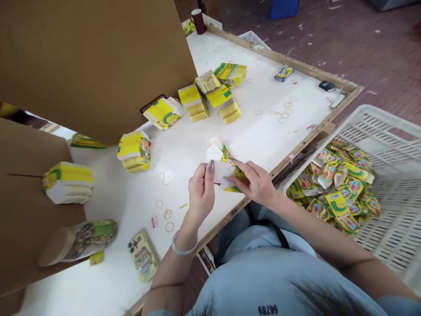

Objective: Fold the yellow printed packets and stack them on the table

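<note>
The left hand [201, 191] grips a small carton [222, 172], thumb laid along its white face. The right hand [258, 183] grasps the same carton from the opposite end, index finger extended over it and another digit pressed against its side; a yellow and green printed part shows beneath these fingers. The carton is above the near edge of the white table [253, 140], in front of the person's body. Just beyond it are white flaps [214, 149] and a printed strip; whether these belong to the held carton or to another cannot be determined. A pale bracelet [184, 251] encircles the left wrist. To the left of the hands, loose bands [167, 213] lie on the table; nearer the person is a phone [144, 256], and further left a jar [95, 237] lies tilted, its contents not identifiable. Beyond the hands, yellow stacks [194, 103] of flat cartons stand close together, with another stack [134, 150] apart from them, near the cardboard [98, 66]. More rings [287, 112] lie toward the far right, short of a blue box [284, 73]. A dark mug [198, 21] stands at the far corner. Right of the table, a white crate [388, 136] contains a heap of folded cartons [340, 188].
</note>
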`<act>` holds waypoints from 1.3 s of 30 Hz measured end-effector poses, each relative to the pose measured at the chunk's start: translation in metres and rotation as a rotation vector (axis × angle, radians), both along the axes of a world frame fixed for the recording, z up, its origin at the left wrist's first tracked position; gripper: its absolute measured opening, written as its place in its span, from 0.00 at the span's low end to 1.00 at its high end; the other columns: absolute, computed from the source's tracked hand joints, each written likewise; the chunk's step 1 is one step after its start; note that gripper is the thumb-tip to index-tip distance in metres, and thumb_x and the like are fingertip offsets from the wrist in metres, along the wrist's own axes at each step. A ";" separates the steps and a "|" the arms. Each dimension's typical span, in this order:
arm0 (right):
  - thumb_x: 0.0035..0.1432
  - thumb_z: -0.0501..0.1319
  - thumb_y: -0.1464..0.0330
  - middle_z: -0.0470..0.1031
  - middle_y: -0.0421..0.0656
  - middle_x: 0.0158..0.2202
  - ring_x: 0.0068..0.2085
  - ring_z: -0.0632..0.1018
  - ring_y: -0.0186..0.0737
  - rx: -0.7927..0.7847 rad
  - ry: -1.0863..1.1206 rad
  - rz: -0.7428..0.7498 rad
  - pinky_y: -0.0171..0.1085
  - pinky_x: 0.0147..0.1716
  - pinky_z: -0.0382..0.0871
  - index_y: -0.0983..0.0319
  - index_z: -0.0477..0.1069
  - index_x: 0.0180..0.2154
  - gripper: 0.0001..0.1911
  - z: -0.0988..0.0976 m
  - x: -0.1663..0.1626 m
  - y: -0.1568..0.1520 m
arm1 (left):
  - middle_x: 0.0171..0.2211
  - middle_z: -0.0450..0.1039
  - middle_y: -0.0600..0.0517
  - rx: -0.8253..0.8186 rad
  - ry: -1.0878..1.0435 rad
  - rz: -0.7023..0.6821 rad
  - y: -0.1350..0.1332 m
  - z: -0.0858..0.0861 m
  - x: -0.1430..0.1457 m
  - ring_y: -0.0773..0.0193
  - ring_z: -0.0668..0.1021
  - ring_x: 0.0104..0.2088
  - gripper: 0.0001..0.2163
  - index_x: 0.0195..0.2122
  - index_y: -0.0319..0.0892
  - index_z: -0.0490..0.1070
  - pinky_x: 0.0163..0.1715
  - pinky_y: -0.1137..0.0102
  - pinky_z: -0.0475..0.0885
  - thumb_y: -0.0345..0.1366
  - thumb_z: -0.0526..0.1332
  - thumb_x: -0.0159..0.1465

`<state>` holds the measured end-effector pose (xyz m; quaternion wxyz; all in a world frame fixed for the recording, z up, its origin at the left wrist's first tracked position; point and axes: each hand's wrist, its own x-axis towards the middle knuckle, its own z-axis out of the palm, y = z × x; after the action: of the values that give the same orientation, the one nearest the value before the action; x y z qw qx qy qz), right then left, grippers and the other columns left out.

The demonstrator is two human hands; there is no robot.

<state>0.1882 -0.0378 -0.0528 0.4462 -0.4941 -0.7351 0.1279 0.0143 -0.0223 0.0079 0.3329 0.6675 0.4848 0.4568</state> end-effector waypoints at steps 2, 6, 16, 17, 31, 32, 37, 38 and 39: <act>0.73 0.51 0.56 0.82 0.51 0.43 0.40 0.82 0.47 -0.042 0.060 0.009 0.44 0.42 0.80 0.60 0.71 0.59 0.22 0.001 0.005 -0.010 | 0.32 0.77 0.51 -0.027 -0.120 -0.095 -0.010 -0.014 0.002 0.66 0.80 0.32 0.22 0.39 0.43 0.73 0.31 0.73 0.74 0.57 0.54 0.72; 0.74 0.42 0.56 0.79 0.51 0.53 0.59 0.78 0.52 -0.053 0.222 -0.104 0.53 0.60 0.73 0.56 0.73 0.55 0.25 0.009 0.008 -0.023 | 0.72 0.57 0.40 -0.016 -0.185 -0.384 -0.033 -0.056 0.018 0.41 0.64 0.71 0.43 0.72 0.52 0.54 0.66 0.52 0.69 0.60 0.67 0.60; 0.71 0.48 0.46 0.79 0.45 0.34 0.39 0.81 0.48 -0.428 0.543 -0.257 0.46 0.45 0.78 0.56 0.75 0.49 0.27 0.001 0.009 -0.048 | 0.55 0.77 0.42 -0.271 -0.186 -0.352 -0.061 -0.069 0.041 0.51 0.78 0.55 0.23 0.61 0.44 0.70 0.57 0.58 0.74 0.53 0.56 0.72; 0.70 0.48 0.45 0.76 0.43 0.29 0.33 0.78 0.45 -0.454 0.543 -0.270 0.43 0.37 0.77 0.56 0.76 0.45 0.27 0.000 0.010 -0.050 | 0.50 0.79 0.43 -0.308 -0.182 -0.320 -0.062 -0.068 0.041 0.54 0.80 0.49 0.23 0.58 0.43 0.71 0.52 0.61 0.75 0.53 0.55 0.72; 0.68 0.60 0.54 0.82 0.48 0.45 0.41 0.83 0.44 -0.449 0.508 -0.121 0.43 0.41 0.81 0.56 0.75 0.52 0.17 -0.027 0.025 -0.107 | 0.43 0.80 0.45 -0.623 -0.330 -0.270 -0.109 -0.086 0.023 0.60 0.82 0.35 0.36 0.72 0.49 0.46 0.36 0.65 0.79 0.59 0.57 0.69; 0.68 0.60 0.54 0.83 0.47 0.44 0.40 0.84 0.43 -0.500 0.520 -0.076 0.42 0.41 0.81 0.56 0.76 0.51 0.17 -0.026 0.028 -0.109 | 0.43 0.79 0.45 -0.651 -0.327 -0.297 -0.112 -0.087 0.020 0.60 0.81 0.34 0.35 0.71 0.49 0.49 0.35 0.65 0.79 0.59 0.58 0.69; 0.70 0.57 0.55 0.84 0.45 0.36 0.36 0.83 0.40 -0.688 0.508 0.097 0.39 0.39 0.80 0.58 0.80 0.38 0.18 -0.021 0.038 -0.113 | 0.39 0.77 0.48 -0.721 -0.288 -0.382 -0.112 -0.087 0.009 0.62 0.78 0.33 0.18 0.51 0.46 0.69 0.33 0.68 0.76 0.53 0.63 0.68; 0.71 0.57 0.55 0.84 0.45 0.36 0.37 0.83 0.40 -0.669 0.517 0.092 0.39 0.40 0.80 0.58 0.80 0.36 0.19 -0.021 0.037 -0.113 | 0.38 0.76 0.48 -0.688 -0.279 -0.380 -0.111 -0.086 0.009 0.62 0.78 0.35 0.16 0.46 0.45 0.71 0.35 0.68 0.76 0.52 0.62 0.69; 0.71 0.57 0.56 0.84 0.45 0.37 0.38 0.84 0.41 -0.635 0.531 0.067 0.40 0.40 0.80 0.58 0.80 0.37 0.18 -0.021 0.036 -0.114 | 0.38 0.76 0.48 -0.650 -0.278 -0.368 -0.111 -0.086 0.010 0.62 0.78 0.36 0.15 0.45 0.44 0.71 0.37 0.68 0.76 0.51 0.61 0.70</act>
<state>0.2241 -0.1515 -0.0743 0.4414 -0.5327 -0.5343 0.4857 0.0241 -0.1330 -0.0782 0.6656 0.5347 0.4268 0.2982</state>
